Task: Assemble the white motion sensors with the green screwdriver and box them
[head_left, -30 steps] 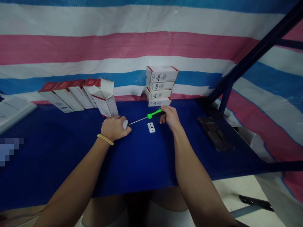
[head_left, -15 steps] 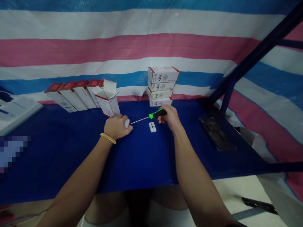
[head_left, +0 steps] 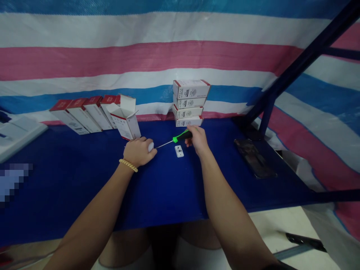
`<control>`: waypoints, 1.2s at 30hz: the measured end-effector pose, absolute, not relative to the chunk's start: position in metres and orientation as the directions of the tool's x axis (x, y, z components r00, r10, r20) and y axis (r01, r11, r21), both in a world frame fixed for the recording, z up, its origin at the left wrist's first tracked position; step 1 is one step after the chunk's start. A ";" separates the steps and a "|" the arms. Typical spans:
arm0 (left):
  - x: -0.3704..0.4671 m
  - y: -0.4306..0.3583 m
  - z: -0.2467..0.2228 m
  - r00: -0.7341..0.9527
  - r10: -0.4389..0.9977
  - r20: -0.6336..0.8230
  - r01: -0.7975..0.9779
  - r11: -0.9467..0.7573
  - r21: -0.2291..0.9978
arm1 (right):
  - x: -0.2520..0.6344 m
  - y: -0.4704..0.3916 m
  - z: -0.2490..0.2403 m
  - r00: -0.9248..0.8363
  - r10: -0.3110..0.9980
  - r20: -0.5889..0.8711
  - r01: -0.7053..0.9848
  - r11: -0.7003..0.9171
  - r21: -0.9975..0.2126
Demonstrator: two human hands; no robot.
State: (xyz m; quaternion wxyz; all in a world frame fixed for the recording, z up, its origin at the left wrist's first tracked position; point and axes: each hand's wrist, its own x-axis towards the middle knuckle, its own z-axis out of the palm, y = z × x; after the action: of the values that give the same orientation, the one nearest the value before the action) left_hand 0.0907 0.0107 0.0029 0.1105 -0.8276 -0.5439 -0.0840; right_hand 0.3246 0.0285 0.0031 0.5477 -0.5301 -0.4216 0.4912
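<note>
My left hand (head_left: 138, 152), a yellow bracelet at its wrist, is closed round a small white object (head_left: 151, 146) that shows only in part by the thumb. In my right hand (head_left: 198, 139) is the black and green handle of a screwdriver (head_left: 181, 136). Its metal shaft slants down to the left, and the tip ends at the white object beside my left thumb. A small white plate with dark cutouts (head_left: 179, 151) lies on the blue table between my hands.
Behind my left hand stands an open carton (head_left: 128, 125), beside a leaning row of red and white boxes (head_left: 92, 114). Several boxes (head_left: 191, 92) are stacked at the back. A dark phone (head_left: 254, 158) lies right; a white tray (head_left: 25, 135) sits far left.
My right hand and the screwdriver handle have shifted slightly left, towards my left hand. The whole view has also moved a little. Both grips look the same.
</note>
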 end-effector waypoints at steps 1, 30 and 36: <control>0.091 0.010 0.003 0.397 0.880 0.261 0.917 -0.388 -0.090 | 0.325 0.029 0.003 0.186 0.981 -0.053 -0.099 -0.035 -0.994; 0.083 0.001 -0.004 0.376 0.861 0.341 0.904 -0.422 0.070 | 0.475 -0.125 -0.042 0.352 0.664 0.659 0.935 -0.277 -0.220; 0.084 0.001 -0.002 0.363 0.875 0.321 0.903 -0.415 0.110 | 0.499 -0.145 -0.058 0.518 0.653 0.552 0.843 -0.497 -0.204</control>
State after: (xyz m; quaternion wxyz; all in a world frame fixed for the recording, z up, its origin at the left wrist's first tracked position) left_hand 0.0842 0.0007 -0.0021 0.0426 -0.8243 -0.5393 -0.1668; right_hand 0.4986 -0.1449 -0.0581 0.2306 -0.8402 -0.4453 -0.2064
